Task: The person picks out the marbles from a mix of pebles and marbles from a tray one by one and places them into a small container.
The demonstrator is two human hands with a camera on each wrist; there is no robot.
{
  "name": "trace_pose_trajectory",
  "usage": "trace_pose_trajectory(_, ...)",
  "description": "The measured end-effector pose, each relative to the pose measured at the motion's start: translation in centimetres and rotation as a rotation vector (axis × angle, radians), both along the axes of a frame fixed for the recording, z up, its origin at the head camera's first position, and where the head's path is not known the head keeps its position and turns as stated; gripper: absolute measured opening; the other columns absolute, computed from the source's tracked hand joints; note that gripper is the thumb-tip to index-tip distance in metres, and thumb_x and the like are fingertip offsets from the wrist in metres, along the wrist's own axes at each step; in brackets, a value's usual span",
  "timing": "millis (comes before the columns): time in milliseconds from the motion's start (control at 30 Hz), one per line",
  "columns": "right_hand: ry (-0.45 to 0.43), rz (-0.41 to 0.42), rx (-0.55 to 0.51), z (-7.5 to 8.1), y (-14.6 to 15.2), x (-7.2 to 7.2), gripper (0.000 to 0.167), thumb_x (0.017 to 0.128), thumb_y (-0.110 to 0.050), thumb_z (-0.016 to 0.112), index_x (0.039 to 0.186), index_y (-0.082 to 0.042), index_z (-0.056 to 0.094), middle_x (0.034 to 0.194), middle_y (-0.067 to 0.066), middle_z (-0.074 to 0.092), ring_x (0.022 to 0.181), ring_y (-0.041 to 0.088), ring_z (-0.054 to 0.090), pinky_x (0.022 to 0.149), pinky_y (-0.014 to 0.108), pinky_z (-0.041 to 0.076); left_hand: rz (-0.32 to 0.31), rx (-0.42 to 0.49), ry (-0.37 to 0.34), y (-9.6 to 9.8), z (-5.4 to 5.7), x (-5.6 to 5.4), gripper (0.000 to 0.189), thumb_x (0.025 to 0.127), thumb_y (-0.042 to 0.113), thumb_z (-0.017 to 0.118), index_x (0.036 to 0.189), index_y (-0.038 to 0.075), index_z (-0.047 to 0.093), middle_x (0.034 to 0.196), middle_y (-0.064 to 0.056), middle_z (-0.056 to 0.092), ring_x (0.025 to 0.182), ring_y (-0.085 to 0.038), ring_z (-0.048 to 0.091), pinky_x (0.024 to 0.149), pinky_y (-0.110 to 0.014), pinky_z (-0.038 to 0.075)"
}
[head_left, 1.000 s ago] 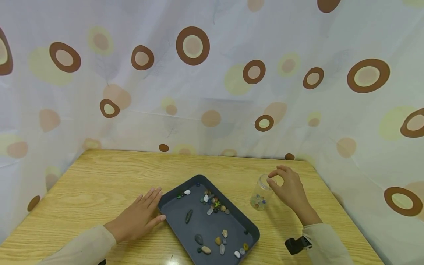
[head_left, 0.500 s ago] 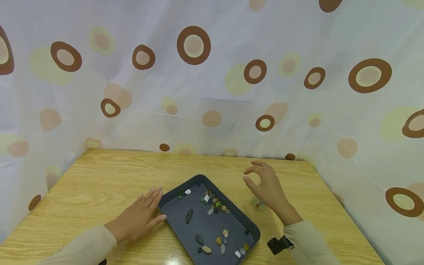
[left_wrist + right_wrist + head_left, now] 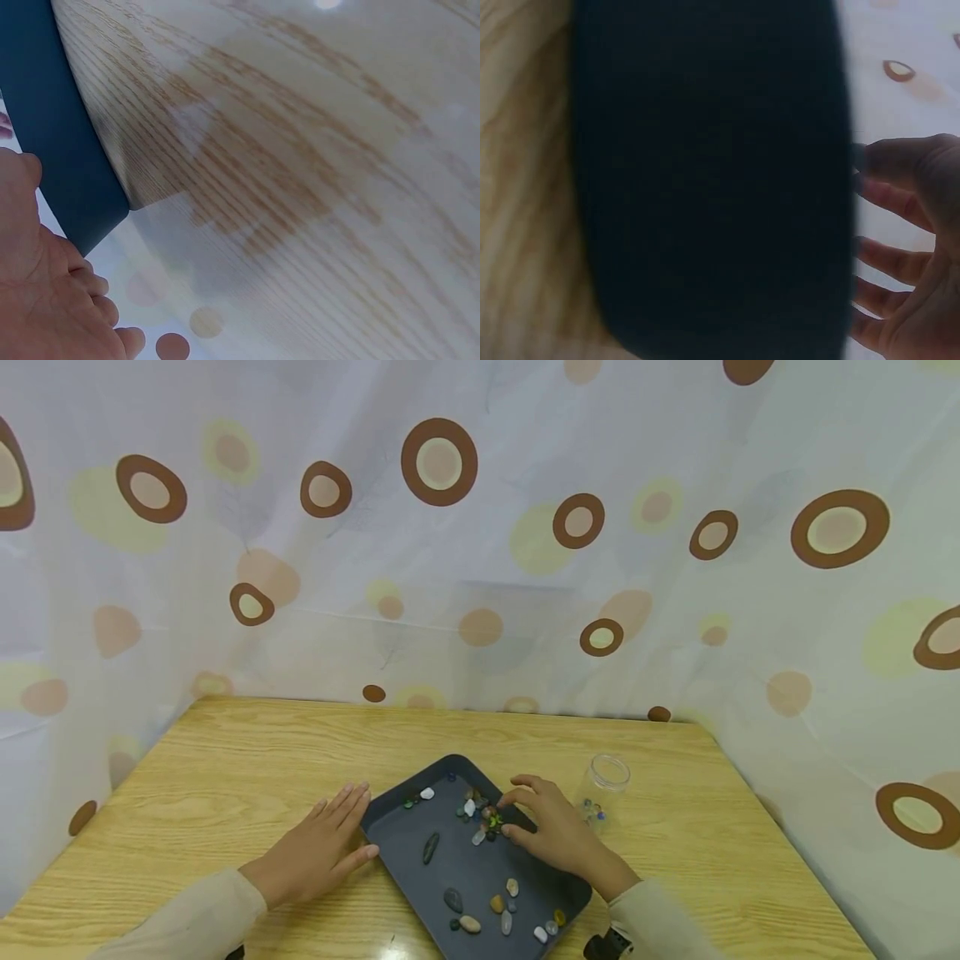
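Observation:
A dark grey rectangular tray (image 3: 467,867) lies at an angle on the table with small coloured stones scattered in it. My left hand (image 3: 318,847) touches its left edge, fingers extended; the left wrist view shows the palm beside the tray wall (image 3: 45,97). Reaching over the tray's right rim, my right hand (image 3: 555,833) has its thumb and fingers apart beside a cluster of stones (image 3: 483,810), holding nothing visible. In the right wrist view the tray's side (image 3: 712,187) hides the fingertips. Behind this hand stands a clear jar (image 3: 609,777) with several marbles (image 3: 594,812) inside.
The wood-grain table (image 3: 285,752) reaches back to a white curtain (image 3: 480,552) with brown and yellow circles. More stones lie around the tray, including a dark oblong stone (image 3: 430,847) and a beige stone (image 3: 469,924) near the front.
My right hand has moved from the jar's mouth leftward and down to the stone cluster in the tray, uncovering the jar. My left hand has stayed at the tray's edge.

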State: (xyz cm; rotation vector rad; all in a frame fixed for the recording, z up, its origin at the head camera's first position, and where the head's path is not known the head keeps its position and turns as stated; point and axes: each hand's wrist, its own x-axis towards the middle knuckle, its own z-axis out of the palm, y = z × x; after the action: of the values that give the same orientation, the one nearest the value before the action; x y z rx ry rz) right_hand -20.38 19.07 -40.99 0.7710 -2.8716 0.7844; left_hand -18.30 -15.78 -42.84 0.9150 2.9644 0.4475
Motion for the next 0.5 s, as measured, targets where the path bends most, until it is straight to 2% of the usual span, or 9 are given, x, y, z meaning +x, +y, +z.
trace_pose_trajectory(300,0.028,-0.018,0.060,-2.5,-0.7,-0.2,0.020,0.085,-0.018,0.074,0.104,-0.014,0.067,0.136,0.023,0.048,0.126,0.045,0.043,0.095,0.057,0.045,-0.001,0.002,-0.002,-0.1,-0.3,-0.2,0.076,0.100,0.051,0.038,0.148,-0.007,0.025,0.156,-0.022,0.020,0.143,-0.041,0.019,0.112,-0.060,0.021)
trace_pose_trajectory(500,0.059,-0.036,0.086,-3.3,-1.1,-0.4,0.019,0.084,-0.018,0.075,0.101,-0.015,0.066,0.133,0.022,0.050,0.123,0.044,0.046,0.093,0.054,0.047,-0.001,0.002,-0.006,-0.1,-0.2,-0.1,0.076,0.100,0.052,0.038,0.148,-0.006,0.025,0.156,-0.022,0.020,0.143,-0.040,0.019,0.112,-0.060,0.021)
